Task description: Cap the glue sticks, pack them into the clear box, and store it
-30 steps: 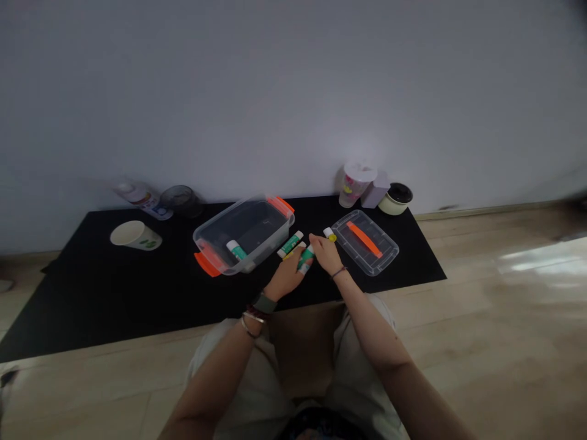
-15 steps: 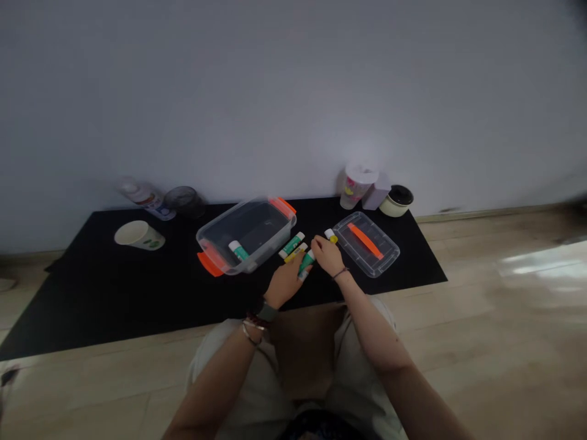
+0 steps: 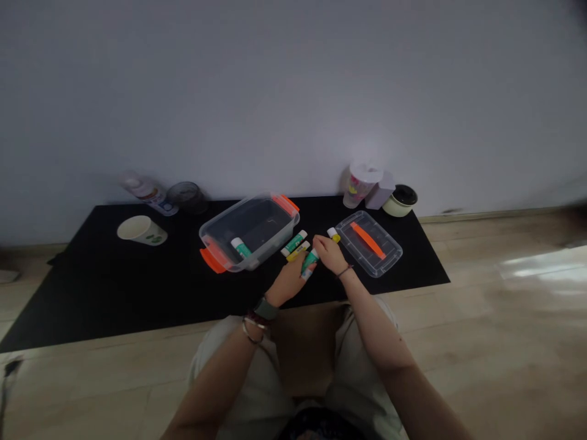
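My left hand [image 3: 290,280] is closed around a green and white glue stick [image 3: 310,261], which tilts up toward the right. At its upper end, the fingers of my right hand [image 3: 331,253] are pinched together and cover its tip. Just beyond my left fingers lie another green glue stick [image 3: 295,242] and a yellow stick [image 3: 299,250]. A white-capped yellow stick [image 3: 334,234] is partly hidden behind my right hand. To the left stands a clear plastic box [image 3: 274,249] with orange latches, holding one green glue stick [image 3: 241,248]. Its clear lid [image 3: 389,253], with an orange handle, lies to the right.
On the black table [image 3: 137,287] a paper cup [image 3: 142,231], a spray bottle [image 3: 149,194] and a dark glass [image 3: 187,197] stand at the left. Along the back right are a lidded plastic cup [image 3: 360,186], a pale box [image 3: 380,190] and a black-lidded pot [image 3: 400,201].
The view has shifted slightly. Both hands stay together at the same glue stick, with little visible movement; the other sticks, box and lid keep their places.
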Motion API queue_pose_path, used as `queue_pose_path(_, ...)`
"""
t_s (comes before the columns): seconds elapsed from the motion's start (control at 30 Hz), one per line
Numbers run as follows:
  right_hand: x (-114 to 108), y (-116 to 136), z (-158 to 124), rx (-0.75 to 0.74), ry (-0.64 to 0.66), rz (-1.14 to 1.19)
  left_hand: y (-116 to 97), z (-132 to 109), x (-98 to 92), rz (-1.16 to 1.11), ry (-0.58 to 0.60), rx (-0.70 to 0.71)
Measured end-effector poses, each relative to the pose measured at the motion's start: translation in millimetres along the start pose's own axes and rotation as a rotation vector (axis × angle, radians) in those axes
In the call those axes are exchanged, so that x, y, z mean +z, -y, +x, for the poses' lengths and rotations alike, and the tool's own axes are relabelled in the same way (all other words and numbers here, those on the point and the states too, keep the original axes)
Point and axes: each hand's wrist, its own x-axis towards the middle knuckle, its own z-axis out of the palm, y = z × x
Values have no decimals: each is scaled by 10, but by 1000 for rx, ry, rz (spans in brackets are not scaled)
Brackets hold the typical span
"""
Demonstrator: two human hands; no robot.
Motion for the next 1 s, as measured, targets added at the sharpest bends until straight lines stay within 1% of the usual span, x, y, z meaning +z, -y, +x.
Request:
queue_pose_path(0.07,25,-19,0,111,3,-90,-9,6,21,202,11,-66)
queue_pose_path(0.1,34,-23,-3,140,2,-110,-9,9,17,238,24,-84)
queue_pose_path(0.13,39,-24,-9,144,0,-109,-2,10,4,222,36,-80)
queue_pose_path(0.17,41,-23,-15,124,-3,-87,10,12,-16,157,50,-61)
queue_pose_path(0.23,37,-13,-25,36,1,-8,46,13,-63,-61,101,-27)
queue_pose_path(0.3,28,-1,-28,-40,22,57,83,8,-93,-261,174,-38)
queue_pose_path(0.33,23,2,-26,-53,31,58,95,3,-93,-308,195,-47)
queue_pose_path(0.37,20,3,-23,-45,41,38,101,-3,-82,-310,192,-53)
queue_pose_path(0.4,18,0,-17,-18,55,2,99,-11,-58,-270,169,-57)
queue_pose_path(0.5,20,-29,-2,99,104,-94,60,-34,52,-32,63,-77)
queue_pose_path(0.57,27,-53,3,146,98,-63,31,-41,118,77,25,-103)
queue_pose_path(0.63,41,-66,7,147,57,66,20,-37,153,75,-11,-97)
queue_pose_path(0.7,62,-55,13,136,46,269,28,-30,154,7,-86,-29)
queue_pose_path(0.77,83,-19,20,142,92,498,37,-34,130,-63,-188,63)
queue_pose_path(0.83,92,33,27,159,132,707,19,-54,78,-121,-257,117)
queue_pose_path(0.9,81,86,34,171,124,866,-37,-83,-28,-198,-267,124)
queue_pose_path(0.93,67,108,37,177,100,917,-75,-92,-110,-239,-264,116)
queue_pose_path(1.0,31,137,46,197,46,968,-156,-84,-342,-301,-294,97)
